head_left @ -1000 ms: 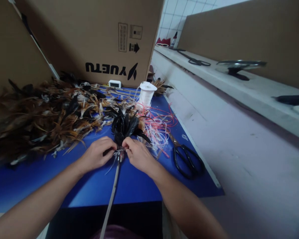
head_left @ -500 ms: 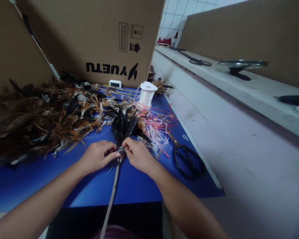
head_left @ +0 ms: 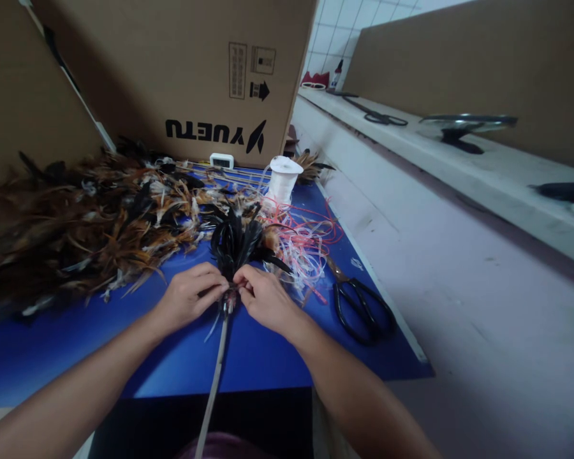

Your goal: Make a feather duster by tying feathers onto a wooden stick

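A bunch of black feathers [head_left: 236, 239] stands at the upper end of a thin pale stick [head_left: 215, 382], which runs down past the table's front edge. My left hand [head_left: 191, 296] is at the left of the feather bases, thumb and forefinger pinched together at the binding. From the right, my right hand [head_left: 263, 293] pinches at the same spot with its fingers curled. What lies between the fingertips is too small to make out. A thin strip end hangs below my left fingertips, beside the stick.
Brown and black feathers [head_left: 100, 236] are heaped at the left of the blue table [head_left: 172, 376]. A white spool [head_left: 283, 182], tangled pink and white strips [head_left: 306, 245] and black-handled scissors [head_left: 361, 309] lie to the right. Behind stands a cardboard box [head_left: 186, 70].
My left fingers have closed up and shifted slightly up and left, uncovering more of the feather bases. My right hand has barely moved.
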`<move>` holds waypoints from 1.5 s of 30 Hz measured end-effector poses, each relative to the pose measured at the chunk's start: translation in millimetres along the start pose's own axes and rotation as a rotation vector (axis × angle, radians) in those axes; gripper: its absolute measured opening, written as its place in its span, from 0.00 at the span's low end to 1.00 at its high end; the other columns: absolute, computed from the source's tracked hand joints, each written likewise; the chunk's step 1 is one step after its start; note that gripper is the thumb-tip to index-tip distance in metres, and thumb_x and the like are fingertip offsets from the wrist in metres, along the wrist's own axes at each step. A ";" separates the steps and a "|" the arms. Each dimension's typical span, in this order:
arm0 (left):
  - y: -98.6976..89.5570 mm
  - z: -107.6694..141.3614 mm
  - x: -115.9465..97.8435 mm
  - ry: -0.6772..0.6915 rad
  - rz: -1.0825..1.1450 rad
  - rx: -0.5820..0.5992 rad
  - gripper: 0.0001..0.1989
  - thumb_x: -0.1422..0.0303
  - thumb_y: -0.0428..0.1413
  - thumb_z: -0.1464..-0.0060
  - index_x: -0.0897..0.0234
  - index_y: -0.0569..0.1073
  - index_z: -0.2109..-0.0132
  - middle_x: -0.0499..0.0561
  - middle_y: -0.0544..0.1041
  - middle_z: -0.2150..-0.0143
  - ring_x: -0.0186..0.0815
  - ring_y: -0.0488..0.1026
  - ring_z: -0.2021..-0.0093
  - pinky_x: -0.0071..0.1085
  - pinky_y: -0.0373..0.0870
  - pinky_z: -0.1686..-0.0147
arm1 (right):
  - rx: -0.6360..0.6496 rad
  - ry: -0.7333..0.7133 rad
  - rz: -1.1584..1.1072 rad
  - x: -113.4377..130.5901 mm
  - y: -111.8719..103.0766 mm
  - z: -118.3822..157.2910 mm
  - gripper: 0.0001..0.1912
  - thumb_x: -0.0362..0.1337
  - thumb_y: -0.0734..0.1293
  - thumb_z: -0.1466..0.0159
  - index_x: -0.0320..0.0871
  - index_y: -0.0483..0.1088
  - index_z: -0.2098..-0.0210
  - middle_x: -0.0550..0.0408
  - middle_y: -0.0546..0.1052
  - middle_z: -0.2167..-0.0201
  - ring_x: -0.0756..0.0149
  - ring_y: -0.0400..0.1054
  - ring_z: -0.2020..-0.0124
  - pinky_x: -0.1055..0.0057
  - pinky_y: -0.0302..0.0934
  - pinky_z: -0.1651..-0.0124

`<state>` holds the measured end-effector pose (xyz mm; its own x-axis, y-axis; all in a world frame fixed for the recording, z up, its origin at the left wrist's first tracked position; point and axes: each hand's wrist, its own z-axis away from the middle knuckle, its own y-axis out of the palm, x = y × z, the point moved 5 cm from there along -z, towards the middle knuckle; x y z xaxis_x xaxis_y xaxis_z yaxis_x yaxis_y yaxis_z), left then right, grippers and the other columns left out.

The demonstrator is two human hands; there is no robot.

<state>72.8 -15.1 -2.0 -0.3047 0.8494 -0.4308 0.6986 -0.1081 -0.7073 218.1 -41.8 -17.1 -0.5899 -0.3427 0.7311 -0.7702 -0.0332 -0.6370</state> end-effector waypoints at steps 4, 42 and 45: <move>1.3 2.4 8.4 -0.115 0.156 -0.060 0.04 0.71 0.55 0.44 0.65 0.75 0.65 0.52 0.75 0.64 0.30 0.72 0.67 0.25 0.70 0.67 | 0.012 0.010 -0.023 1.3 -0.2 -0.1 0.12 0.22 0.58 0.44 0.45 0.62 0.65 0.60 0.68 0.73 0.70 0.63 0.72 0.74 0.55 0.67; 17.0 3.4 6.8 -0.260 0.123 0.176 0.02 0.71 0.56 0.46 0.63 0.72 0.67 0.43 0.74 0.75 0.26 0.69 0.74 0.21 0.62 0.72 | 0.002 0.302 -0.524 -16.2 12.2 3.3 0.13 0.30 0.63 0.49 0.46 0.54 0.68 0.65 0.68 0.77 0.76 0.61 0.80 0.78 0.54 0.77; 15.9 3.2 4.6 -0.224 0.101 0.172 0.02 0.72 0.56 0.46 0.63 0.73 0.68 0.44 0.74 0.74 0.27 0.70 0.73 0.22 0.63 0.71 | 0.007 0.308 -0.503 -15.3 11.4 4.0 0.14 0.30 0.64 0.49 0.46 0.54 0.68 0.65 0.68 0.78 0.75 0.62 0.79 0.78 0.55 0.76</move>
<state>80.4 -14.5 -17.1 -0.3876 0.6971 -0.6032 0.6184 -0.2886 -0.7309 219.3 -40.7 -36.5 -0.1962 0.0050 0.9806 -0.9727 -0.1273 -0.1939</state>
